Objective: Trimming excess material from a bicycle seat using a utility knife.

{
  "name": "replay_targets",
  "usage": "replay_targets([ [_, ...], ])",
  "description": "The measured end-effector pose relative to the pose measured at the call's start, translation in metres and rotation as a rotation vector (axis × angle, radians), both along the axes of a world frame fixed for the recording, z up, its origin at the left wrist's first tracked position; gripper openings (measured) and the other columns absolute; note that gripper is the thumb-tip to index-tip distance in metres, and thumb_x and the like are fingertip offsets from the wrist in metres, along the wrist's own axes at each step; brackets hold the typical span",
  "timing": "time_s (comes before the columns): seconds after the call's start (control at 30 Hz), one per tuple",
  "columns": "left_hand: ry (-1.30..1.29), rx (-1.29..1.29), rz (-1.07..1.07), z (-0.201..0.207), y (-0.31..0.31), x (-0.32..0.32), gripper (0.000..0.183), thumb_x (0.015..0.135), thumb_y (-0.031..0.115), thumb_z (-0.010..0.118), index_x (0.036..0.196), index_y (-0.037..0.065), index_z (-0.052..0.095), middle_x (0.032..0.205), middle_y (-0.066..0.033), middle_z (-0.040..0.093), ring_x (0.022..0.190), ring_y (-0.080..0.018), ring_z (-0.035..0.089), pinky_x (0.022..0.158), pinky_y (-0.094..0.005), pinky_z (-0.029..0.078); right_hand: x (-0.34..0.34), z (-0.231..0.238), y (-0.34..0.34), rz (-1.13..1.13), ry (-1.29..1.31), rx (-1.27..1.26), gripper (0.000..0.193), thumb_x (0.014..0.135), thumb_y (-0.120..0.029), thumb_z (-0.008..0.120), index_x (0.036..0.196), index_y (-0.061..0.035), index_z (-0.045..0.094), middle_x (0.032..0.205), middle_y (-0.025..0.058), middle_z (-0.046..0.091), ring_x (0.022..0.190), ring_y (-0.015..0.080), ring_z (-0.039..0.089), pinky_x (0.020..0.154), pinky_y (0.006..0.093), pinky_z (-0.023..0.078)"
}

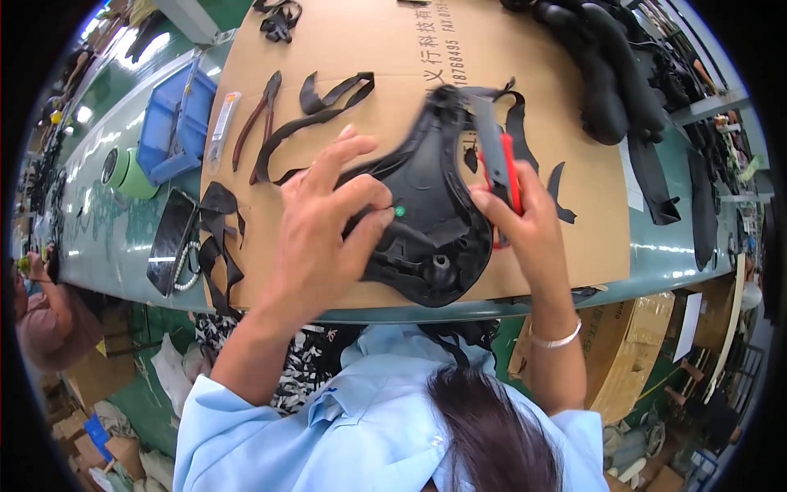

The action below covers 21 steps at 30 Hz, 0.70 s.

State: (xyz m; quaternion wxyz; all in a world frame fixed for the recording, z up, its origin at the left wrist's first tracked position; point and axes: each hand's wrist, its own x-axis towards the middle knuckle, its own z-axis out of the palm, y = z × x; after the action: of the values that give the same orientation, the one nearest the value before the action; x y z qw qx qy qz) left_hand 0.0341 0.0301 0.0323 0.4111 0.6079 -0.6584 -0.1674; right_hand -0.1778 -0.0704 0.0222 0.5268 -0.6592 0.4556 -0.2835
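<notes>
A black moulded seat-shaped piece (414, 180) lies on the cardboard, its narrow end pointing away from me and its hollow side up. My left hand (328, 217) is over its left part, thumb and index finger pinched together at a small green round piece (399, 211). The other left fingers are raised. In my right hand (529, 217) is a red-and-grey stapler-like hand tool (502, 168), held beside the right edge of the black piece. Its grey end points away from me and is blurred.
Left on the cardboard (393, 49) lie red-handled pliers (261, 123), a cutter knife (221, 131) and black strips (316, 115). Beyond are a blue bin (174, 123), a green tape roll (127, 172) and a phone (172, 234). Black padded pieces (602, 70) are piled far right.
</notes>
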Motion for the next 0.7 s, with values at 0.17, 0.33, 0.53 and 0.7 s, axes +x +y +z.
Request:
replay_targets([
  [0.17, 0.175, 0.242, 0.055, 0.016, -0.018, -0.041, 0.014, 0.090, 0.015, 0.060, 0.088, 0.001, 0.056, 0.090, -0.0105, 0.063, 0.068, -0.0223, 0.062, 0.062, -0.0376, 0.048, 0.007, 0.003, -0.017, 0.130, -0.027, -0.025, 0.027, 0.087, -0.014, 0.065, 0.110, -0.0020, 0.059, 0.077, -0.0002, 0.058, 0.061, 0.0055, 0.051, 0.054, 0.0206, 0.041],
  [0.33, -0.013, 0.242, 0.027, -0.018, -0.011, -0.049, 0.022, 0.083, 0.023, 0.066, 0.083, 0.000, 0.064, 0.075, -0.0086, 0.056, 0.071, -0.0246, 0.052, 0.066, -0.0344, 0.043, -0.043, 0.019, 0.034, -0.038, 0.175, -0.272, 0.036, 0.088, -0.009, 0.062, 0.123, -0.0034, 0.058, 0.083, 0.0094, 0.065, 0.061, 0.0110, 0.056, 0.056, 0.0243, 0.044],
  [0.53, 0.220, 0.123, 0.044, -0.029, -0.009, -0.058, 0.011, 0.077, 0.009, 0.065, 0.074, -0.002, 0.065, 0.070, -0.0081, 0.053, 0.072, -0.0219, 0.050, 0.066, -0.0322, 0.040, -0.054, 0.041, 0.050, 0.366, 0.617, -0.632, 0.058, 0.082, -0.006, 0.066, 0.137, -0.0215, 0.053, 0.065, 0.0051, 0.050, 0.051, 0.0202, 0.050, 0.049, 0.0347, 0.042],
  [0.7, 0.725, 0.067, 0.194, -0.037, -0.010, -0.060, 0.007, 0.079, 0.005, 0.065, 0.076, -0.001, 0.064, 0.074, -0.0055, 0.056, 0.071, -0.0165, 0.051, 0.067, -0.0282, 0.041, -0.051, 0.046, 0.077, 0.359, 0.796, -0.609, 0.062, 0.083, -0.010, 0.067, 0.141, -0.0206, 0.048, 0.066, 0.0057, 0.049, 0.051, 0.0217, 0.052, 0.047, 0.0362, 0.041],
])
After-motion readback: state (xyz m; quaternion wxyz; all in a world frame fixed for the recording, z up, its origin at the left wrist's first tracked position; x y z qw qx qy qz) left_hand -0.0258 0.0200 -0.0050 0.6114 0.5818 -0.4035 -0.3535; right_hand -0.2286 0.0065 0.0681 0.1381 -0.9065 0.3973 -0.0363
